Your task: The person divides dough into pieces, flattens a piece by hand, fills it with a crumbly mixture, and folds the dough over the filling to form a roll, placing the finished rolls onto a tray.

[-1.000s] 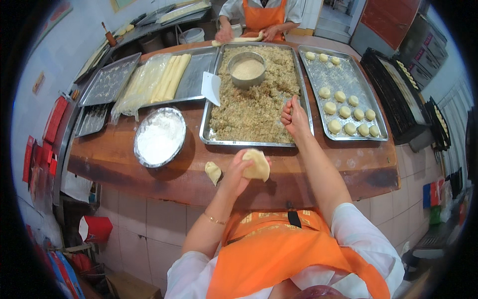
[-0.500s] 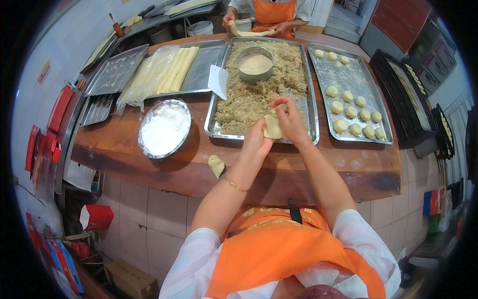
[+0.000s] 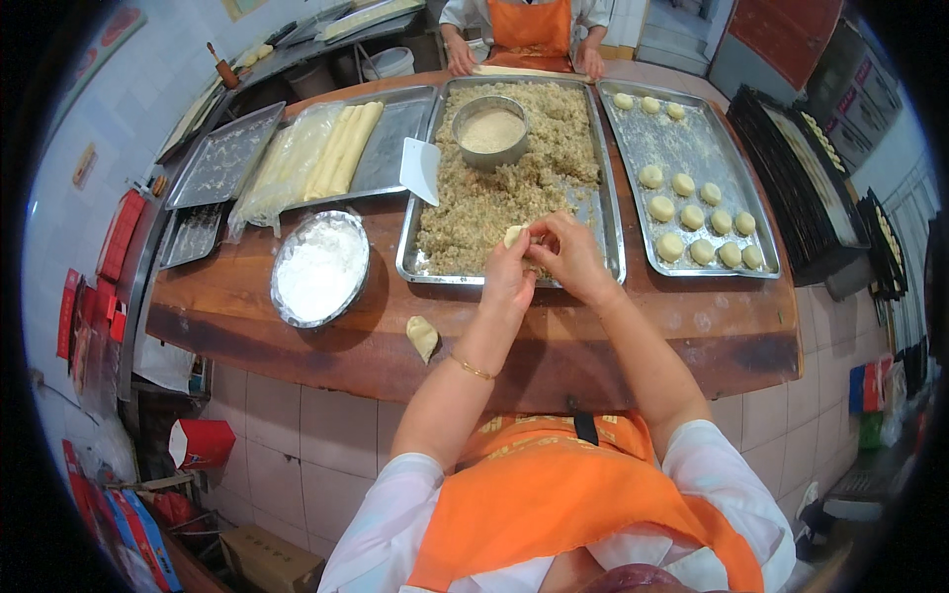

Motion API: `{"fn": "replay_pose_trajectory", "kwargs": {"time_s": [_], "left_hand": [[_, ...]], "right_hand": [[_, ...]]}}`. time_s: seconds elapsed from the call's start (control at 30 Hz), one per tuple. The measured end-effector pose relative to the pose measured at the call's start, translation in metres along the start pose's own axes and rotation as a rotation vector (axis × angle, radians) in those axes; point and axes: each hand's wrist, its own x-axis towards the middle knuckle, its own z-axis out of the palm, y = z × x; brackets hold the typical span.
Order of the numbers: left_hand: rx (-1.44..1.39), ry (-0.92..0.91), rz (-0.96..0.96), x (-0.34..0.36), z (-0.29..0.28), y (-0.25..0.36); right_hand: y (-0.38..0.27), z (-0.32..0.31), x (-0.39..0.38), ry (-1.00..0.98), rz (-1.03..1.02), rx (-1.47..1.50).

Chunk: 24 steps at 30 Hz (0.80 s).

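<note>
Both of my hands are together over the front of a tray of crumbly filling (image 3: pixel 460 237). My left hand (image 3: pixel 508 275) and my right hand (image 3: pixel 567 255) are closed around a dough piece (image 3: pixel 513 235), whose pale edge shows at the fingertips; the rest is hidden. A steel ring of fine crumbs (image 3: pixel 490 129) sits in the filling, and a white scraper (image 3: pixel 420 168) rests at the tray's left rim. A small dough piece (image 3: pixel 421 337) lies on the wooden table (image 3: pixel 692 346), left of my forearms. A bowl of white flour (image 3: pixel 318 269) stands to the left.
On the right is a tray of dough rounds (image 3: pixel 690 216); on the left, dough strips (image 3: pixel 341 148) under plastic and stacked trays (image 3: pixel 222 148). Black trays (image 3: pixel 791 198) stand at the table's right. A co-worker's hands (image 3: pixel 458 54) hold a dough strip at the far edge.
My left hand rose to meet my right, which came from the filling; the flat dough is now closed up between them. The co-worker's dough strip has been lowered onto the table.
</note>
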Motion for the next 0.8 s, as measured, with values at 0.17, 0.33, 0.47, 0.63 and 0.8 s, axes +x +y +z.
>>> {"fn": "replay_pose_trajectory", "kwargs": {"time_s": [0.17,0.33,0.47,0.63,0.8], "left_hand": [[-0.028,0.059,0.072,-0.007,-0.004,-0.001],[0.074,0.067,0.147,-0.004,-0.001,0.006],[0.198,0.072,0.111,-0.008,0.000,0.015],[-0.034,-0.234,0.203,-0.045,0.050,0.066],[-0.058,0.032,0.230,-0.007,0.022,0.024]], "right_hand": [[0.002,0.008,0.000,-0.035,-0.018,-0.010],[0.003,0.016,-0.004,0.108,-0.111,-0.053],[-0.004,0.024,-0.009,0.165,-0.206,-0.196],[-0.037,-0.010,0.010,0.201,0.140,0.384],[-0.029,0.031,-0.006,0.281,-0.188,-0.029]]}}
